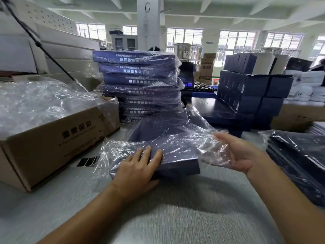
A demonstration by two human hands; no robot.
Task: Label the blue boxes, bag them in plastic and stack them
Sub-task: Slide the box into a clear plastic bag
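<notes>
The left grip (135, 166) lies flat on the near left corner of a blue box (177, 155), its fingers straight and pressing down on the lid through the film and its thumb along the near edge; it is open-handed and clasps nothing. The right grip (241, 155) is also spread open, palm turned up and inward, with its fingertips touching the loose, crumpled mouth of the plastic bag (198, 138) just beside the box's right end. The box is inside that bag and rests on the grey counter (175, 217) between the two grips, with its far end tilted upward. Excess film spills out on both sides of it. Just left of the left grip, a strip of dark labels (88, 161) lies on the counter, touching the edge of the film. Farther left is an open cardboard carton (52, 143) heaped with clear bags (35, 103). Directly beyond the left grip, behind the held box, a tall stack of bagged blue boxes (139, 81) leans slightly. Near the right grip, off to its right, lies a low pile of dark boxes in plastic (299, 164). Well beyond the right grip sit flat dark lids (223, 115) and a block of stacked dark blue cartons (249, 88).
</notes>
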